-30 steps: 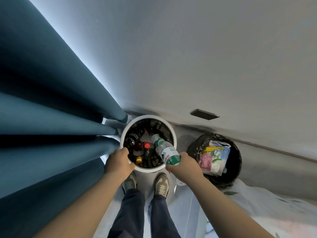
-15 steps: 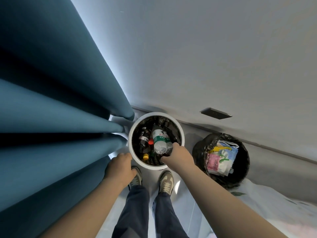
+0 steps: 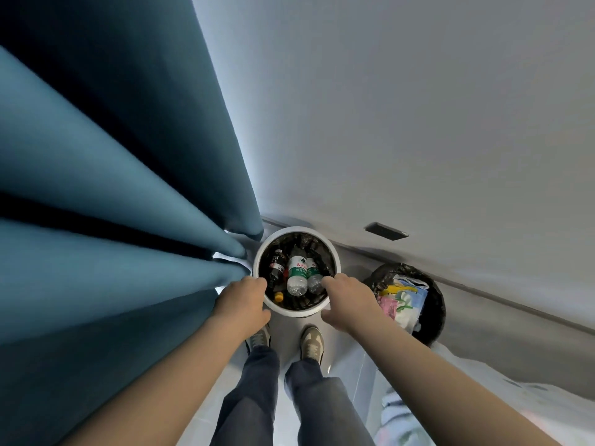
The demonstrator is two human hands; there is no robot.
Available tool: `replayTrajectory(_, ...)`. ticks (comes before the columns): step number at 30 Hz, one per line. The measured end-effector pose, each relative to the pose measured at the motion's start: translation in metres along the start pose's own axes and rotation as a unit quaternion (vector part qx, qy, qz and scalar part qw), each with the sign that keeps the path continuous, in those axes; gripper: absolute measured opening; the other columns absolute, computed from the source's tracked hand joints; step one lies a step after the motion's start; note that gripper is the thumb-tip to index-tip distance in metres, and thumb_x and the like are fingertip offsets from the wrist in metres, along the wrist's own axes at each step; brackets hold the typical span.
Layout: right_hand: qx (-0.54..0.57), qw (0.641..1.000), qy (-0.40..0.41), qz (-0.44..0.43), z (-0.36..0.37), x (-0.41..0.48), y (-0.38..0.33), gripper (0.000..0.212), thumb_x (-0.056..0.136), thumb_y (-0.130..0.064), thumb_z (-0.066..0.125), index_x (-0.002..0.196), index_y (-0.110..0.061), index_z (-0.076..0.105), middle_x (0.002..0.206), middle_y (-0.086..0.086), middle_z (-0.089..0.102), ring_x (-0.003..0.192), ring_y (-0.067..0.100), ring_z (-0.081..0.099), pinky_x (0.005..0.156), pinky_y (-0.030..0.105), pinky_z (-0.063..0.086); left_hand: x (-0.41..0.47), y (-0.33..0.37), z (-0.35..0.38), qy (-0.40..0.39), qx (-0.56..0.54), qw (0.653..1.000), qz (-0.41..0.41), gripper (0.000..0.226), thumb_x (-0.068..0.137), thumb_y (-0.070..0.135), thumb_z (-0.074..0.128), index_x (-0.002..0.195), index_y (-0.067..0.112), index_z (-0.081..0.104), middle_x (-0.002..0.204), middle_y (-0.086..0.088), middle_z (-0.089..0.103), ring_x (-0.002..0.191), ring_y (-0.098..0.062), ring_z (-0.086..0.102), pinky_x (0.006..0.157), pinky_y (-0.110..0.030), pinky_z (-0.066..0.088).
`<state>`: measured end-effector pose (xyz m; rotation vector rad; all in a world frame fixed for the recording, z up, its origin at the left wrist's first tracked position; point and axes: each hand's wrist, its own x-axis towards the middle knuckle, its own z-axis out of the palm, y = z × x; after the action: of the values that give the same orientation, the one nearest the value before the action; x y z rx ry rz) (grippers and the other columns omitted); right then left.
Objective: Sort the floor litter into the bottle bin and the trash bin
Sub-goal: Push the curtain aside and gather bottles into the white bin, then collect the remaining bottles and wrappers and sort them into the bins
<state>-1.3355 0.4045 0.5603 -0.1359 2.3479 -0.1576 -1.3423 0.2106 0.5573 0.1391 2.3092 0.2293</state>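
The white round bottle bin (image 3: 331,252) stands on the floor against the wall, just beyond my shoes. Inside lie a clear water bottle with a green label (image 3: 297,274), a second like it (image 3: 314,275), a dark cola bottle (image 3: 277,263) and a yellow cap (image 3: 278,296). My left hand (image 3: 243,300) rests at the bin's near left rim, fingers curled, holding nothing I can see. My right hand (image 3: 346,299) hovers at the near right rim, empty with fingers apart. The black-lined trash bin (image 3: 434,304) stands to the right, holding crumpled wrappers and paper (image 3: 401,302).
Blue curtains (image 3: 112,220) hang close on the left, reaching the bottle bin. A grey wall (image 3: 386,123) with a dark socket plate (image 3: 386,231) rises behind both bins. A pale sheet (image 3: 499,397) lies at the lower right. My shoes (image 3: 311,344) stand right in front of the bin.
My right hand carried the green-label water bottle over the bin, lowered it in and let go; the bottle now lies inside. The hand has drawn back to the rim. The left hand stayed.
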Motion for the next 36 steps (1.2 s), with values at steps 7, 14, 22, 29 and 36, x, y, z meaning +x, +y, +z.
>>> replayTrajectory(7,-0.025,0.996,0.027,-0.08,-0.056,-0.064,-0.005,0.042,0.085,-0.031,0.06,0.123,-0.018,0.052,0.12,0.005,0.055,0.111,0.027,0.053,0.088,0.038,0.048,-0.078,0.03,-0.039,0.033,-0.052,0.998,-0.008,0.036,0.086,0.031,0.06,0.117,0.014,0.053,0.119,-0.005,0.054,0.107,-0.025,0.056,0.09,-0.037,0.048)
replayTrajectory(14,-0.064,0.973,0.076,-0.21,-0.11,-0.117,-0.008,0.031,0.082,-0.025,0.059,0.112,-0.018,0.054,0.108,0.002,0.058,0.101,0.025,0.057,0.069,0.03,0.038,-0.158,0.063,-0.053,0.113,-0.148,0.977,-0.106,0.036,0.085,0.033,0.059,0.117,0.02,0.051,0.118,0.0,0.054,0.105,-0.022,0.056,0.082,-0.029,0.045)
replayTrajectory(22,-0.124,0.933,0.093,-0.326,-0.152,-0.157,-0.038,0.034,0.085,-0.024,0.056,0.118,-0.019,0.057,0.113,-0.001,0.06,0.101,0.021,0.058,0.069,0.025,0.035,-0.228,0.082,-0.043,0.183,-0.251,0.93,-0.196,0.042,0.084,0.034,0.059,0.124,0.022,0.05,0.125,0.004,0.055,0.114,-0.016,0.054,0.088,-0.024,0.041)
replayTrajectory(29,-0.183,0.887,0.04,-0.422,-0.145,-0.188,-0.096,0.036,0.08,-0.021,0.056,0.116,-0.019,0.056,0.111,0.001,0.062,0.103,0.023,0.06,0.081,0.032,0.05,-0.294,0.066,-0.029,0.244,-0.288,0.885,-0.274,0.032,0.086,0.033,0.056,0.115,0.021,0.051,0.116,0.007,0.054,0.103,-0.015,0.055,0.075,-0.023,0.038)
replayTrajectory(36,-0.265,0.806,-0.007,-0.528,-0.092,-0.244,-0.18,0.043,0.086,-0.028,0.058,0.127,-0.019,0.049,0.124,0.002,0.056,0.116,0.022,0.054,0.093,0.031,0.045,-0.384,0.046,0.038,0.307,-0.32,0.817,-0.368,0.04,0.087,0.039,0.055,0.124,0.024,0.049,0.121,0.007,0.054,0.115,-0.013,0.051,0.088,-0.019,0.036)
